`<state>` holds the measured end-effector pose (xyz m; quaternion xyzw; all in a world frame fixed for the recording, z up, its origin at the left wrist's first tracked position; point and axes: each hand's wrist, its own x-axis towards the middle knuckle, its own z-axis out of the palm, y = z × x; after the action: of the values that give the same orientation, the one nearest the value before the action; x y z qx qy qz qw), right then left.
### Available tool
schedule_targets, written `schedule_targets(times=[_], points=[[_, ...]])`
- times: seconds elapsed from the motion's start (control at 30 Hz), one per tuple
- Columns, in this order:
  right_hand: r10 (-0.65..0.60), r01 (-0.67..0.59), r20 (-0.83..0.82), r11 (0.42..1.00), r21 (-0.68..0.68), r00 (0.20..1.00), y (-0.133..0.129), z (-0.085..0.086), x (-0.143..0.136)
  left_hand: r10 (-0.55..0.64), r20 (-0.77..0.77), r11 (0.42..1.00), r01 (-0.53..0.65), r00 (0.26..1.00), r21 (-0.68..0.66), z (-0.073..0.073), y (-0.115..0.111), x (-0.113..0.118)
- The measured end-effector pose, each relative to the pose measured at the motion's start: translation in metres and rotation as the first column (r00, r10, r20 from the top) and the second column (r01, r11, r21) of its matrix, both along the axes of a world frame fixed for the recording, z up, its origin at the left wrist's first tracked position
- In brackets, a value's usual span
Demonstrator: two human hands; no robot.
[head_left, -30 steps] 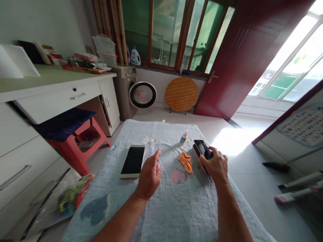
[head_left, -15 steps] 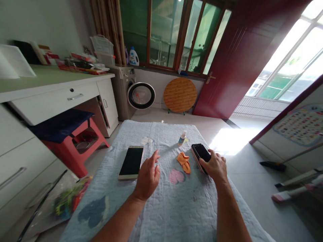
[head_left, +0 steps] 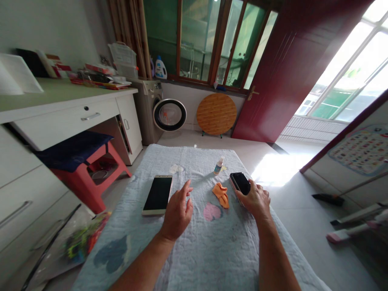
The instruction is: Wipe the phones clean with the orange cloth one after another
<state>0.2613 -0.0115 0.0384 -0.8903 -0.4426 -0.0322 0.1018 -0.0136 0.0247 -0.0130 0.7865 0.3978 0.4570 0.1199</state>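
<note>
A large phone with a dark screen and pale gold frame (head_left: pixel 158 195) lies face up on the cloth-covered table. Beside its lower right corner my left hand (head_left: pixel 178 212) hovers or rests, fingers stretched out and holding nothing. Farther right, my right hand (head_left: pixel 256 199) spans a smaller black phone (head_left: pixel 240 182), thumb along its left side and fingers at the right; a pinkish edge shows beneath this phone. Between the hands lies a crumpled orange cloth (head_left: pixel 221 195). Behind the cloth, a small spray bottle with a white top (head_left: pixel 218 166) stands upright.
A pale blue quilted cover (head_left: pixel 194 250) with heart patches spreads over the table. To the left are a red stool (head_left: pixel 100 178), a clear bag (head_left: pixel 72 250) and a white desk (head_left: pixel 66 117). A washing machine (head_left: pixel 148 109) with its door open and a round wooden board (head_left: pixel 216 114) stand behind.
My right hand has shifted slightly forward and left over the smaller phone, covering more of its lower part. My left hand, cloth and bottle look unmoved.
</note>
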Motion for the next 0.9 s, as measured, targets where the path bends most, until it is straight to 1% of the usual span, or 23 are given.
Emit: schedule_targets(times=[0.23, 0.57, 0.63, 0.7, 0.73, 0.77, 0.8, 0.87, 0.9], points=[[-0.043, 0.043, 0.012, 0.999, 0.010, 0.999, 0.003, -0.004, -0.004, -0.004, 0.005, 1.000, 0.004, 1.000, 0.008, 0.001, 0.000, 0.000], [-0.063, 0.064, -0.025, 0.998, 0.010, 0.998, 0.003, -0.004, -0.007, 0.004, 0.000, 1.000, -0.004, 1.000, 0.019, 0.002, 0.000, 0.001], [-0.064, 0.065, -0.018, 0.997, 0.040, 0.998, 0.003, -0.005, -0.007, 0.016, -0.014, 0.999, -0.015, 1.000, 0.041, 0.004, 0.000, 0.000], [-0.055, 0.053, 0.013, 0.990, 0.130, 0.998, 0.004, -0.007, -0.007, 0.047, -0.048, 0.996, -0.043, 0.998, 0.079, 0.008, 0.000, 0.000], [-0.033, 0.025, 0.037, 0.979, 0.203, 0.999, 0.005, -0.008, -0.008, 0.073, -0.070, 0.993, -0.066, 0.995, 0.103, 0.010, 0.000, -0.001], [0.009, -0.028, 0.066, 0.958, 0.285, 0.998, 0.006, -0.009, -0.010, 0.107, -0.093, 0.988, -0.095, 0.990, 0.123, 0.013, 0.000, -0.002], [0.078, -0.108, 0.098, 0.925, 0.364, 0.992, 0.007, -0.011, -0.013, 0.144, -0.113, 0.982, -0.127, 0.983, 0.141, 0.015, 0.000, -0.003], [0.261, -0.307, 0.162, 0.825, 0.474, 0.952, 0.010, -0.014, -0.023, 0.226, -0.124, 0.966, -0.207, 0.966, 0.155, 0.020, 0.002, -0.006], [0.352, -0.397, 0.186, 0.773, 0.495, 0.918, 0.011, -0.016, -0.030, 0.268, -0.122, 0.956, -0.248, 0.956, 0.158, 0.022, 0.003, -0.009]])
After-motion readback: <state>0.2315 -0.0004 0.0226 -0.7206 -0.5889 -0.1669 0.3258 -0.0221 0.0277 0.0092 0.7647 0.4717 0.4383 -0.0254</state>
